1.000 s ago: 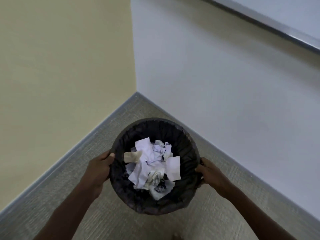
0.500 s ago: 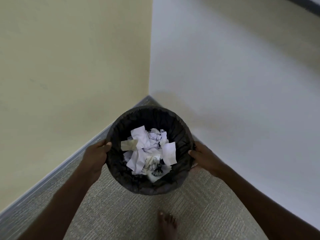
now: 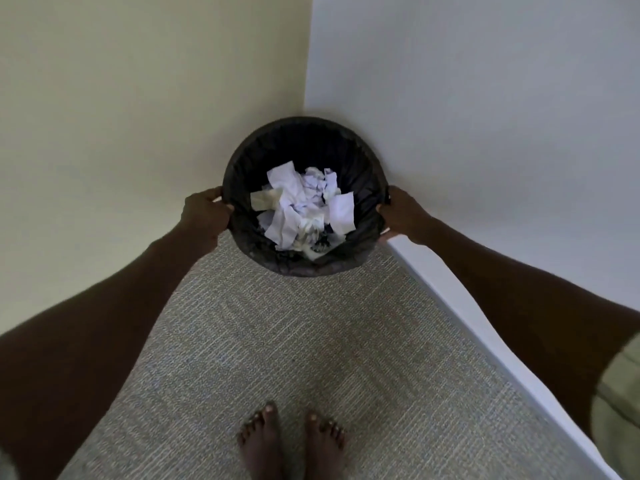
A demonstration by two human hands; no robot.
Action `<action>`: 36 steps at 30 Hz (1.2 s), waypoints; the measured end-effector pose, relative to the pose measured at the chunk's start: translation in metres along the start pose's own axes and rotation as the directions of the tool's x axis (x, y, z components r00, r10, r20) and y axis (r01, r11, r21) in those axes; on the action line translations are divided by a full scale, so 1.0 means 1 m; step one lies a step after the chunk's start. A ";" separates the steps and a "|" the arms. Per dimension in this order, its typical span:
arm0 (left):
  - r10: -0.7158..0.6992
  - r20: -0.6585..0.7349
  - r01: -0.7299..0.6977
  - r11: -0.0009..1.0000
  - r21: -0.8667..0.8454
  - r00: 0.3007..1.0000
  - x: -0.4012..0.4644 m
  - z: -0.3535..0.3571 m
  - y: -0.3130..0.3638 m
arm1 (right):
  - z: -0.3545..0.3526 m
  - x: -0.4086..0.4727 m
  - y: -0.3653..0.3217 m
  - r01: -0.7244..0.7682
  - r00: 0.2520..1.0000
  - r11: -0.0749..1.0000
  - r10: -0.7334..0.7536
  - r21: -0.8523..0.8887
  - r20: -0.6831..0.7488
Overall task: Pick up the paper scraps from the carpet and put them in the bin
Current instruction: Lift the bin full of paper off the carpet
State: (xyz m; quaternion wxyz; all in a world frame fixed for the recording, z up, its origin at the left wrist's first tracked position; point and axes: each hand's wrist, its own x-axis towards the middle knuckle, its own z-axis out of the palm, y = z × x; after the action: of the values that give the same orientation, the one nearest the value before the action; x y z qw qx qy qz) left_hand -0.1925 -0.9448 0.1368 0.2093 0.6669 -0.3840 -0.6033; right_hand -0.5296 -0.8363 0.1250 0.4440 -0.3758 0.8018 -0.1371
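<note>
Head view: left hand point(image 3: 207, 213) and right hand point(image 3: 398, 212) gripping bin point(image 3: 242, 233) rim, fingers curled, by the corner. Paper scraps point(image 3: 304, 209) inside. Could tip, spilling onto carpet point(image 3: 294, 341).

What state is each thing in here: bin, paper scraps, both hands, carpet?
Bin: upright, open-topped, dark-lined, in the wall corner, gripped at both sides.
Paper scraps: crumpled, piled inside the bin.
Left hand: grips the bin's left rim.
Right hand: grips the right rim.
Carpet: no scraps visible.
</note>
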 end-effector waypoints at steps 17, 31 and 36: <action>-0.005 0.047 0.004 1.000 0.020 0.999 0.038 0.019 0.002 | -0.008 0.035 -0.021 -0.001 1.000 0.999 0.002 0.034 -0.020; 0.097 0.076 -0.102 0.993 0.061 0.992 0.040 0.009 -0.012 | 0.005 0.036 -0.010 -0.005 0.999 0.997 0.009 0.074 -0.049; 0.130 0.016 -0.130 0.968 0.215 0.991 0.042 0.008 -0.007 | 0.005 0.029 -0.019 -0.014 0.997 0.999 0.017 0.034 -0.081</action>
State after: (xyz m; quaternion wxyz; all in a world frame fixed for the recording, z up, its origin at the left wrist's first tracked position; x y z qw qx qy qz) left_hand -0.1996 -0.9706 0.1031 0.1744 0.6587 -0.4904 -0.5434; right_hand -0.5261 -0.8693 0.1150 0.4181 -0.3561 0.8197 -0.1624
